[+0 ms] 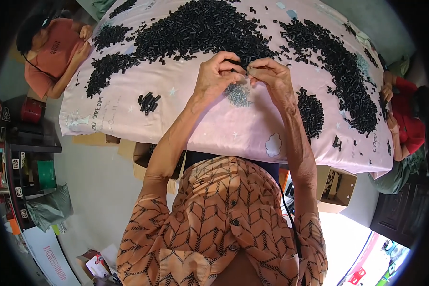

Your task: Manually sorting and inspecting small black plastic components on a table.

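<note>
- Above the small heap of silvery-grey pieces (237, 94) on the pink cloth-covered bench (186, 114), both hands meet fingertip to fingertip.
- Left hand (215, 75): fingers curled, thumb and forefinger pressed together on a small black tube piece (235, 63) just above that grey heap.
- Right hand (270, 76): fingers bent, thumb and forefinger pinched at the same spot, touching the left hand's fingertips; what it pinches is too small to tell.
- Beyond the grey heap, farther up the bench, lies a very large pile of black tube pieces (200, 28), spreading wide across the cloth.
- Right of the grey heap sits a smaller dark mound (311, 110), and past it a long band of black pieces (338, 62) runs toward the bench's far right edge.
- Left of the grey heap, well apart from it, a small loose cluster of black pieces (148, 102) lies alone on the cloth; another mound (102, 71) lies farther left.
- A person in a salmon shirt (52, 50) sits at the bench's left corner, hands near the black pieces there.
- Another person in a red top (407, 119) sits at the bench's right side.
- Below the grey heap, under the bench's near edge, an open cardboard box (336, 188) stands on the floor, right of the wearer's patterned orange shirt (224, 224).
- A dark shelf unit (26, 157) stands far left of the heap, on the floor.
</note>
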Motion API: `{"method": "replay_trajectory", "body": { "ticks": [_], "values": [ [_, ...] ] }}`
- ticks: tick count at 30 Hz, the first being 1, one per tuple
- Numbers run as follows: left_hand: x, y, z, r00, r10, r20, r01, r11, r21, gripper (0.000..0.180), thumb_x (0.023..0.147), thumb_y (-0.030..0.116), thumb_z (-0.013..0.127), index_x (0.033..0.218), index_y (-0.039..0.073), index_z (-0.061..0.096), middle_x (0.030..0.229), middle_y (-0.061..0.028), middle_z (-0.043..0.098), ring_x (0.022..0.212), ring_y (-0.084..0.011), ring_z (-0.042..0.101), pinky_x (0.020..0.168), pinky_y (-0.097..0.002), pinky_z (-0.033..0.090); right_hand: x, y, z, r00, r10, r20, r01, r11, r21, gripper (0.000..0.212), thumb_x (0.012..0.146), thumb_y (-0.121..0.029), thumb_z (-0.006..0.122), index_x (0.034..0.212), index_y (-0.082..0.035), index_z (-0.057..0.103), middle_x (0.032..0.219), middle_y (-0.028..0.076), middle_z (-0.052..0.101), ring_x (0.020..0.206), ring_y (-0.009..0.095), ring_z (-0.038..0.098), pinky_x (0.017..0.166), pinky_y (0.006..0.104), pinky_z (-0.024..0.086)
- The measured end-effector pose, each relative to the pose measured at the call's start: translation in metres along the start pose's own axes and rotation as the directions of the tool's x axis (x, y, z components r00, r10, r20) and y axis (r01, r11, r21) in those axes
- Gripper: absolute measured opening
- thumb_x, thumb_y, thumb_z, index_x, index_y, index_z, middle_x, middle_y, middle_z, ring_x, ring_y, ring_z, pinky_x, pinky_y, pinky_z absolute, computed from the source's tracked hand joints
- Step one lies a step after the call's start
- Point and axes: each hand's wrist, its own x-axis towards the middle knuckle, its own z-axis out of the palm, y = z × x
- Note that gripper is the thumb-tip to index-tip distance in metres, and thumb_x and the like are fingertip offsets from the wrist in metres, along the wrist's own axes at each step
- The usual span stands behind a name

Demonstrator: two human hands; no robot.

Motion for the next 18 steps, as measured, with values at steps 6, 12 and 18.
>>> {"method": "replay_trajectory", "body": {
  "ticks": [6,12,18],
  "values": [
    [0.002,0.004,0.007,0.988,0.154,-0.025,-0.137,0.933,0.332,0.043,0.072,-0.005,0.071,0.11,0.0,0.052,0.087,-0.0153,0.07,0.068,-0.0103,0.063,0.061,-0.0241,0.052,-0.008,-0.006,0.004,0.997,-0.063,-0.048,0.059,0.995,-0.076,0.012,0.08,0.004,0.066,0.091,0.003,0.066,0.082,0.01,0.066,0.068,0.014,0.06,0.061,0.0252,0.049],
    [-0.003,0.003,0.008,0.989,0.143,0.028,-0.132,0.794,0.593,0.049,0.072,0.003,0.073,0.114,0.003,0.046,0.078,-0.0157,0.067,0.063,-0.0218,0.063,0.055,-0.0317,0.049,-0.007,0.002,0.019,0.958,-0.287,-0.008,0.268,0.904,-0.333,0.012,0.078,0.004,0.066,0.09,0.001,0.067,0.082,0.006,0.067,0.067,0.01,0.061,0.061,0.0222,0.049],
    [0.001,0.007,0.015,0.977,0.204,0.056,-0.196,0.778,0.597,0.045,0.072,0.001,0.072,0.11,0.003,0.048,0.071,-0.0113,0.066,0.059,-0.0154,0.061,0.054,-0.0282,0.049,-0.009,-0.005,0.015,0.906,-0.413,0.095,0.392,0.73,-0.56,0.013,0.075,0.004,0.068,0.088,0.001,0.067,0.085,0.006,0.066,0.072,0.011,0.061,0.061,0.0229,0.049]
  ]
}}
